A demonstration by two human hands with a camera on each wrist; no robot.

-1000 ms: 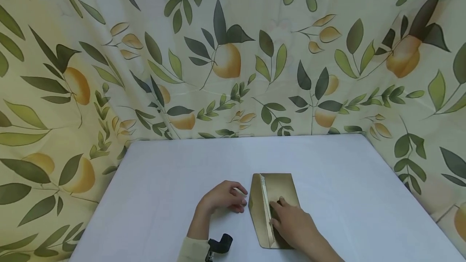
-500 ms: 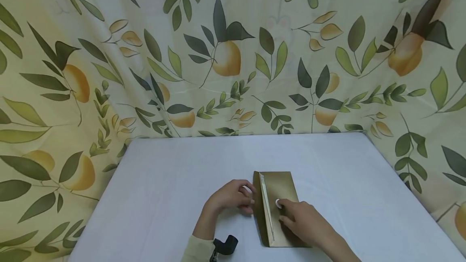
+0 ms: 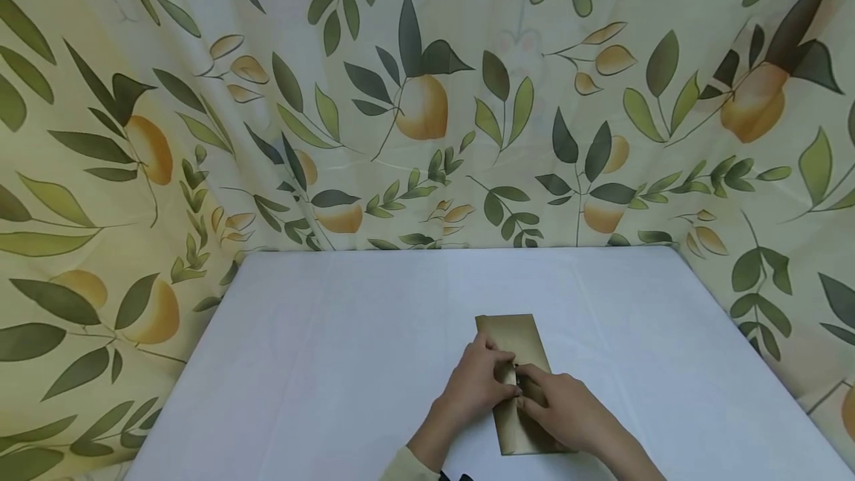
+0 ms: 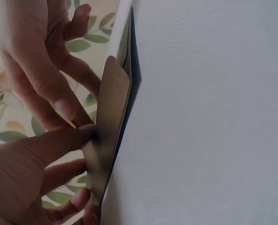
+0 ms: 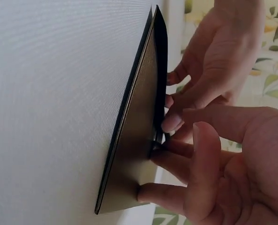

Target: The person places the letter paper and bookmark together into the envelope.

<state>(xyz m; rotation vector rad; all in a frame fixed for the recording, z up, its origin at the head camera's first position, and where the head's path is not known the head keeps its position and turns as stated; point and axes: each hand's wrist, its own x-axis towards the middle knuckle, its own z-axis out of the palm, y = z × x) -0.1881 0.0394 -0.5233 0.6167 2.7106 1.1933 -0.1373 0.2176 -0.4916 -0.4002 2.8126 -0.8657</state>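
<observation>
A gold envelope (image 3: pixel 516 331) lies on the white table, its long side running away from me. My left hand (image 3: pixel 473 383) is over its left part, with bent fingers and thumb holding the folded-over flap (image 4: pixel 112 93). From the other side my right hand (image 3: pixel 569 408) meets it, fingertips at the flap's edge and on the envelope's face. Between the fingertips in the right wrist view is a small dark loop-like piece (image 5: pixel 157 146); its kind is unclear. The fingers hide much of that spot, so whether the right fingers pinch anything cannot be told.
The white tabletop (image 3: pixel 347 347) spreads around the envelope. Behind and beside it hangs a curtain (image 3: pixel 427 169) printed with leaves and orange fruit. A cream sleeve (image 3: pixel 409 466) covers the left forearm at the bottom edge.
The envelope's flap has swung from open at the left to folded over the front. My left hand has moved right onto it. A white disc seen by the right fingertip is now hidden.
</observation>
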